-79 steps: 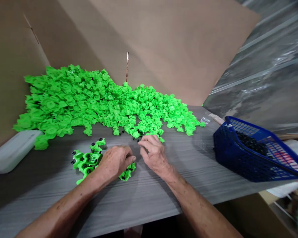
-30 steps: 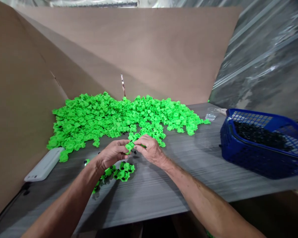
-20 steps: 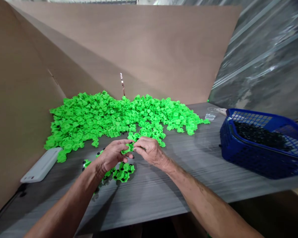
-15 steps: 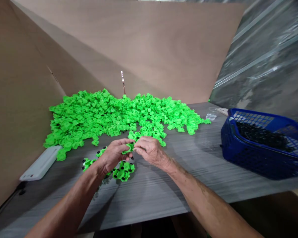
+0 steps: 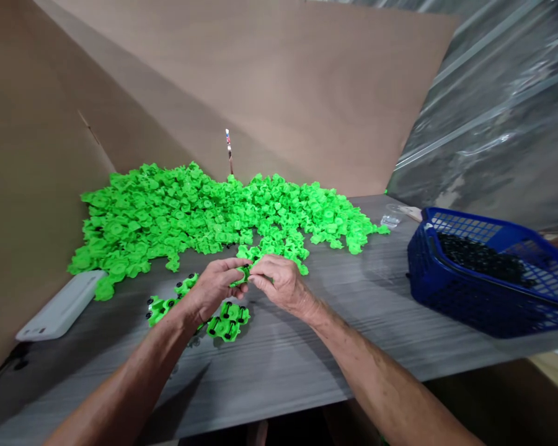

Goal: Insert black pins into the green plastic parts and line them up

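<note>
1. Your left hand [image 5: 214, 288] pinches one small green piece [image 5: 240, 278] between thumb and fingers, above the grey table [image 5: 297, 365].
2. Your right hand [image 5: 279, 282] keeps its fingers bent at the right edge of this piece; what exactly they pinch, I cannot tell, because they cover it.
3. Just below your hands, a cluster of green pieces with black wheels [image 5: 227, 322] lies on the table.
4. More wheeled pieces [image 5: 160, 308] lie to the left, partly hidden by your left forearm [image 5: 149, 359].
5. Beyond your hands spreads the big green heap [image 5: 195, 214].
6. At the left lies a white device [image 5: 62, 306]; at the right stands a blue basket [image 5: 474, 306], with black parts [image 5: 483, 257] inside.
</note>
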Motion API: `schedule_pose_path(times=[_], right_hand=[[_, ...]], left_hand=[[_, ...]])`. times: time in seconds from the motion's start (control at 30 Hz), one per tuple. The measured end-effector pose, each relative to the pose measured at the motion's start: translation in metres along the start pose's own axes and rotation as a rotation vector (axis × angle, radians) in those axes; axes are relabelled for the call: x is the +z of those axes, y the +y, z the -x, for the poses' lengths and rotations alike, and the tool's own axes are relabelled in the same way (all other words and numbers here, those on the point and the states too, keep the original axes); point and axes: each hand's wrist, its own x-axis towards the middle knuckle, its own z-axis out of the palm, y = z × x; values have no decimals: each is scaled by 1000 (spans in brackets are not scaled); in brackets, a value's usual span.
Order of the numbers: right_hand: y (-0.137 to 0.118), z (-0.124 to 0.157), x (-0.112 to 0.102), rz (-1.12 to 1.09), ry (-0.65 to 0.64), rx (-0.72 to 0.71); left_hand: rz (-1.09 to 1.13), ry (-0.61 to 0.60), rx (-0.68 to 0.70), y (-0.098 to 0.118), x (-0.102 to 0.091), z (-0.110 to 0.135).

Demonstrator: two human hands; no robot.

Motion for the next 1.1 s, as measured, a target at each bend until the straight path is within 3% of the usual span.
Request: schedule_pose_path(times=[0.33, 0.57, 1.1], right_hand=[[2, 4, 6, 164, -53, -33], [-2, 5, 11, 70, 44, -20], [-9, 4, 11, -32, 36, 16]], left_hand=[[42, 12, 51, -17, -2, -16], [-10, 60, 165, -24, -6, -20], [-63, 117, 164, -29, -9, -10]])
